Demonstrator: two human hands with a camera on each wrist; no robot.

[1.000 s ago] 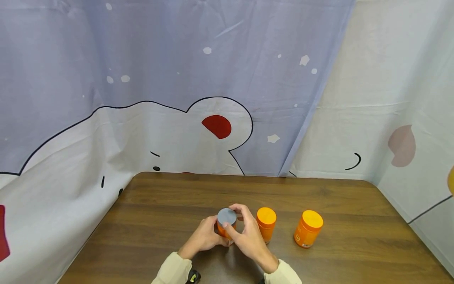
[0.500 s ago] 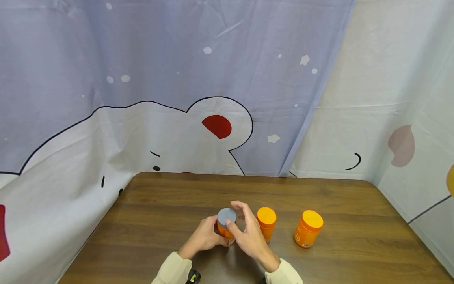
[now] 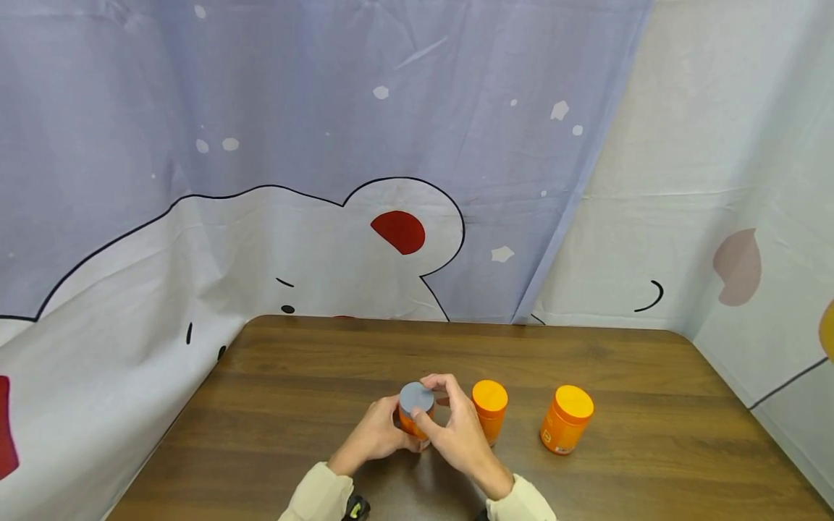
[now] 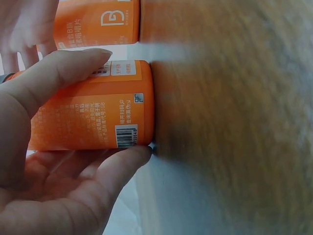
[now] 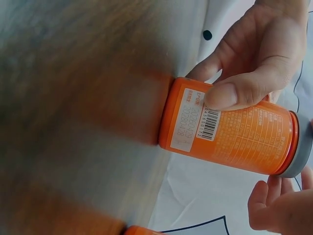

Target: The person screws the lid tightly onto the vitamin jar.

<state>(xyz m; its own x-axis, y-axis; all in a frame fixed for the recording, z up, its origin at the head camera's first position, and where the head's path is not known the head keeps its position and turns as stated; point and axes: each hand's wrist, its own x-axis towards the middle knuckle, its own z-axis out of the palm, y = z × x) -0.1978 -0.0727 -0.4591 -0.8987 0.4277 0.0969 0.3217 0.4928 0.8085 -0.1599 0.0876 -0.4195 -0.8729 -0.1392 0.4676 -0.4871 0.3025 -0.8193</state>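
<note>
An orange jar [image 5: 239,134] with a grey lid [image 3: 415,399] stands upright on the wooden table. My left hand [image 3: 374,433] grips its body from the left, thumb across the printed label. Over the top comes my right hand [image 3: 459,438], pinching the grey lid between its thumb at the near rim and fingers at the far rim. In the left wrist view, the base of the jar sits at the tabletop. Fingertips of the right hand show right at the lid's edge in the right wrist view.
Just right of my right hand stands a second orange jar [image 3: 490,412] with an orange lid, partly hidden by that hand. Farther right is a similar third jar [image 3: 567,420]. A printed curtain [image 3: 313,246] hangs behind the wooden table [image 3: 293,362].
Half a second ago the right hand's fingers were spread off the lid; now they have closed back on it. The left hand and the jar have stayed in place.
</note>
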